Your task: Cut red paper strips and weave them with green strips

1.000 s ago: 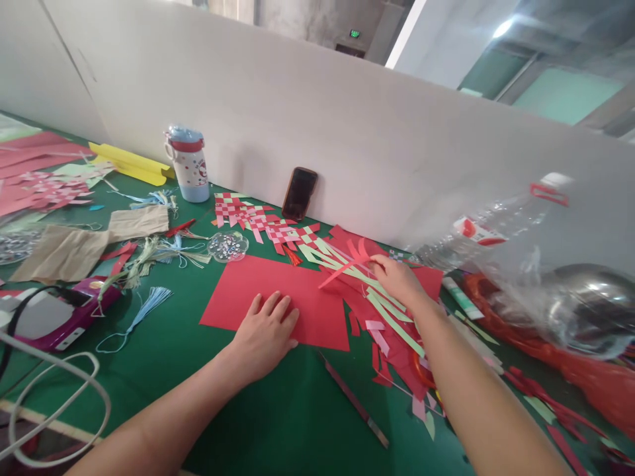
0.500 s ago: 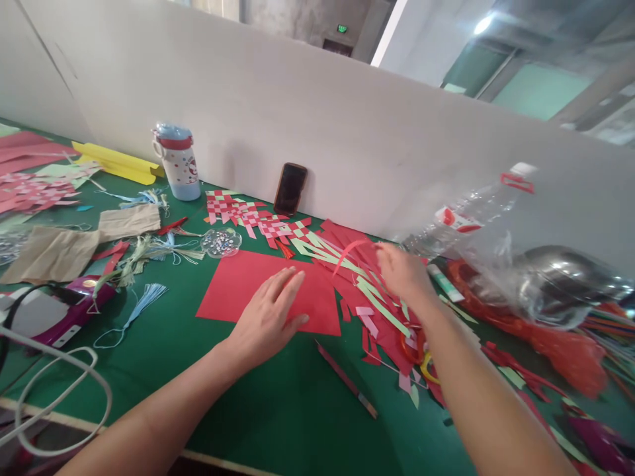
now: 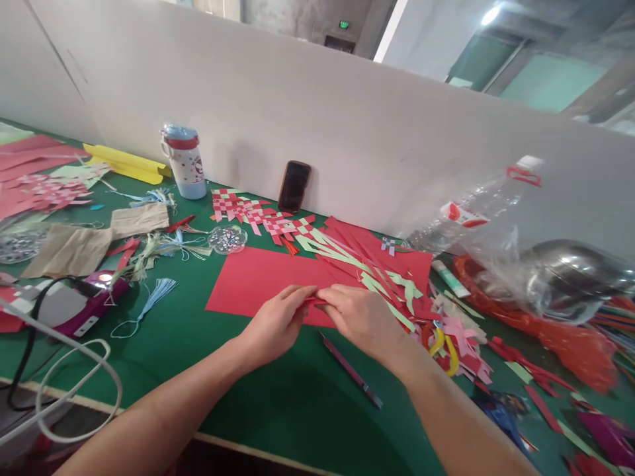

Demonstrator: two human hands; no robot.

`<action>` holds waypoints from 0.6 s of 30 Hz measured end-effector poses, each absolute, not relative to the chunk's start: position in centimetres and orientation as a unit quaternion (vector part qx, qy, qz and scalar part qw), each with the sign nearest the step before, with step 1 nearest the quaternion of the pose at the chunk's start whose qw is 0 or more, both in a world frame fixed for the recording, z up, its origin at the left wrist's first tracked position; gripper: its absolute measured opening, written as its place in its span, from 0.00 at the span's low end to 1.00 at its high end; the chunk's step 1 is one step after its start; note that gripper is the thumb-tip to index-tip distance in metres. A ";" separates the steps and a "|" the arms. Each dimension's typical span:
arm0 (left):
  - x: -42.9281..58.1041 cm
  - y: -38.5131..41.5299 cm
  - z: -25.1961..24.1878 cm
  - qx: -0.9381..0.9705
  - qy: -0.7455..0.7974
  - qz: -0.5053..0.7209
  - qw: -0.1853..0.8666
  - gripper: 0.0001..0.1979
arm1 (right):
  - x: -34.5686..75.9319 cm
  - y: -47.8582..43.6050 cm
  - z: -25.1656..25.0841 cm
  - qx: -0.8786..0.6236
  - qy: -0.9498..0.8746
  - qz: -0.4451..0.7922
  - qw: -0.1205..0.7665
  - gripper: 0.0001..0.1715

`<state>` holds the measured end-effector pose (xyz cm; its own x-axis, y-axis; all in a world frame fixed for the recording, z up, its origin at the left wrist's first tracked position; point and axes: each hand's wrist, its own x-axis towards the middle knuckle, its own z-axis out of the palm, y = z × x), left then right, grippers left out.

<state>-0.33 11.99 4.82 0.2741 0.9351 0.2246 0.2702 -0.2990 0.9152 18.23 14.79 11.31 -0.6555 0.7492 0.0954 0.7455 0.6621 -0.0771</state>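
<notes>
Over the red paper sheet (image 3: 248, 277), my left hand (image 3: 280, 324) and my right hand (image 3: 360, 317) meet fingertip to fingertip. A red paper strip (image 3: 314, 301) shows between them, pinched by both hands and mostly hidden by the fingers. A dark purple pen-like craft knife (image 3: 350, 368) lies on the green table just below my hands. Beyond and to the right are loose pale green paper strips (image 3: 337, 252) on more red paper. Yellow-handled scissors (image 3: 437, 344) lie among scraps near my right forearm.
Woven red and green paper pieces (image 3: 253, 215) lie along the wall near a propped phone (image 3: 294, 186). A bead dish (image 3: 228, 239) and a cup (image 3: 184, 162) stand to the left. At right are a plastic bottle (image 3: 476, 205), a glue stick (image 3: 450, 278) and a metal bowl (image 3: 575, 274).
My right hand has come back from the strip pile with the red strip and moved left to meet my left hand. My left hand has gone from open to pinching the strip.
</notes>
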 end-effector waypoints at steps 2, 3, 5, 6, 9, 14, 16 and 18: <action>-0.8 12.3 4.9 0.672 0.444 0.407 0.430 0.19 | 19.1 14.7 11.4 -0.437 -0.891 0.060 0.103 0.14; -1.0 12.5 4.9 0.656 0.451 0.409 0.446 0.18 | 19.6 14.4 11.2 -0.458 -0.877 0.069 0.131 0.15; -1.5 13.0 5.0 0.612 0.471 0.428 0.469 0.18 | 20.6 13.3 10.5 -0.512 -0.838 0.058 0.181 0.15; -1.7 13.1 5.1 0.588 0.478 0.442 0.479 0.18 | 21.1 12.5 9.9 -0.537 -0.819 0.047 0.194 0.16; -1.8 13.4 5.3 0.528 0.486 0.478 0.507 0.19 | 22.5 9.5 7.2 -0.553 -0.819 0.049 0.147 0.21; -1.4 13.2 5.3 0.486 0.462 0.490 0.556 0.17 | 24.6 7.2 3.0 -0.544 -0.827 0.072 0.122 0.18; -1.3 13.2 5.1 0.483 0.448 0.486 0.575 0.17 | 25.6 7.9 2.9 -0.571 -0.807 0.070 0.137 0.17; -1.4 13.1 5.0 0.489 0.426 0.472 0.597 0.17 | 26.3 9.1 3.9 -0.590 -0.789 0.062 0.157 0.17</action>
